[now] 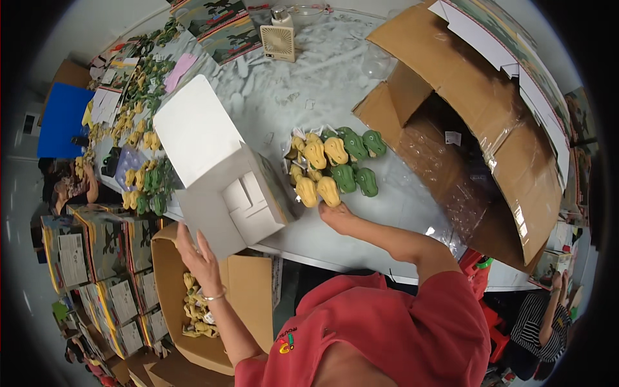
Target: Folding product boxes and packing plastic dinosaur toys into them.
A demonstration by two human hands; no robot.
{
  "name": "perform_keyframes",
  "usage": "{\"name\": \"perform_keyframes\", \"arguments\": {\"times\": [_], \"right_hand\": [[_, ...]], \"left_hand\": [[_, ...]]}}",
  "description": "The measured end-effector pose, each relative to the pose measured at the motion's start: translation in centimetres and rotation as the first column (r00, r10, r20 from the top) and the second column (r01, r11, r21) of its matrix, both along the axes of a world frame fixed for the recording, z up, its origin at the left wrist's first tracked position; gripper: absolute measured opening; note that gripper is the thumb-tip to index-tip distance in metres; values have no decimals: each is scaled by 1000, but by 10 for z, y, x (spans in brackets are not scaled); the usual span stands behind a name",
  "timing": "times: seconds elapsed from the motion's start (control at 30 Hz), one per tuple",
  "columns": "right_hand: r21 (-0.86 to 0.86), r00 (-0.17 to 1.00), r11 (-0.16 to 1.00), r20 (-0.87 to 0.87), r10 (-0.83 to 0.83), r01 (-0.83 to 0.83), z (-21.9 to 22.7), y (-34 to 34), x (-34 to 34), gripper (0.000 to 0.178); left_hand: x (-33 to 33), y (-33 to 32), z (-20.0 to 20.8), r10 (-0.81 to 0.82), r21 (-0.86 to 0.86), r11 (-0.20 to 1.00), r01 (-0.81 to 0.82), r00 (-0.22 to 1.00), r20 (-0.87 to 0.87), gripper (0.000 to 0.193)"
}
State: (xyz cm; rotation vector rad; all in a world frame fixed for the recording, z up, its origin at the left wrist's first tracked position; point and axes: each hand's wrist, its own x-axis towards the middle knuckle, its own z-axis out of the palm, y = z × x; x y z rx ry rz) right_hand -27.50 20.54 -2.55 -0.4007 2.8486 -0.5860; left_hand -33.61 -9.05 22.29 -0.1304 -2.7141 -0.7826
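Open white carton (225, 187), lid up, at the table's near edge, which I steady with my left hand (201, 255). Large brown shipping box (490, 129), flaps open, far right. Brown carton (248, 290) below the table. Stack of printed colour boxes (97, 258) at left; two more printed boxes (222, 29) at the far edge.

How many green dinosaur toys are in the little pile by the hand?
4 green toys: two in the back row at about and, two in the front row at and, right of the yellow toys. More may hide underneath.
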Motion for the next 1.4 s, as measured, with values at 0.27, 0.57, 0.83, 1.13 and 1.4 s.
{"name": "perform_keyframes", "arguments": {"times": [0.27,0.57,0.83,1.13,1.4], "right_hand": [[-517,559,236,661,-501,823,65,190,38,28],[-692,636,-78,697,-331,718,89,174,-53,76],[-723,570,-227,666,-481,652,116,102,-71,63],[-725,726,-415,661,-191,550,95,125,-98,71],[-623,643,-318,764,-50,715,65,139,-102,77]], "left_hand": [[68,144,-74,-433,727,686,-39,781,450,47],[-25,173,-188,-236,882,365,-298,887,397,59],[-81,184,-198,-513,897,150,-417,742,431,79],[-118,173,-184,-314,773,457,-440,734,603,82],[-135,177,-209,-435,821,464,-333,722,538,81]]}}
